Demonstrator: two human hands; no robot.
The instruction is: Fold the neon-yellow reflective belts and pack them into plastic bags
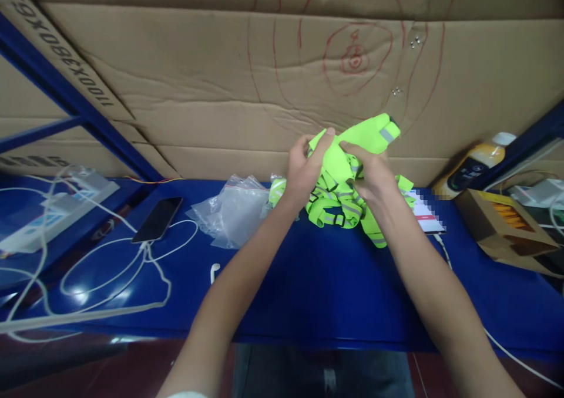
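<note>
A neon-green reflective strap vest (341,195) with grey bands and black edging is bunched above the blue shelf (326,286). My left hand (304,169) is closed on its upper left part, thumb on top of the fabric. My right hand (372,175) grips it from the right, fingers wrapped into the straps. One folded end (374,132) sticks up toward the cardboard. The lower straps rest on the shelf.
Clear plastic bags (233,210) lie left of the vest. A black phone (157,219) with a white cable (110,269) and a power strip (53,210) are at left. A phone (425,216), a yellow bottle (473,166) and a cardboard box (506,228) stand at right. Cardboard sheets (220,93) back the shelf.
</note>
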